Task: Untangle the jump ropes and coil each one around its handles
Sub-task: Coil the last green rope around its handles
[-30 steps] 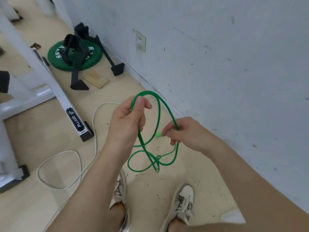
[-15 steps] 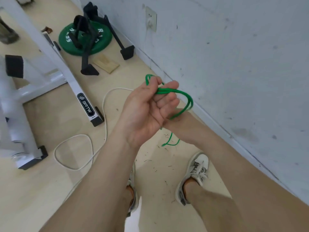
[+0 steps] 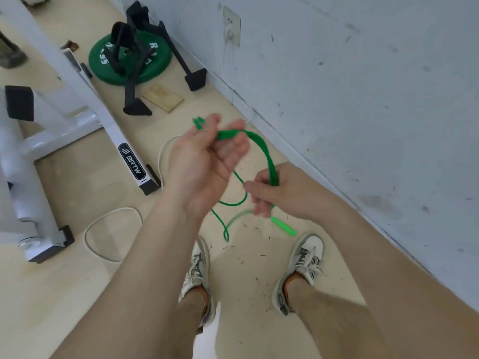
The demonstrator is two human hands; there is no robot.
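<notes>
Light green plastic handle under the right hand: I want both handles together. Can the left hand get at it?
Probably yes: the light green plastic handle hangs in open air below the right hand, nothing between. But the left hand holds part of the thin green jump rope.

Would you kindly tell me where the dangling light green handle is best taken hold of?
I would take the handle mid-shaft, fingers wrapped round it, coming from below: it is a slim straight stick hanging slanted under the right hand, its free end clear in the air. The left hand is busy holding green rope.
</notes>
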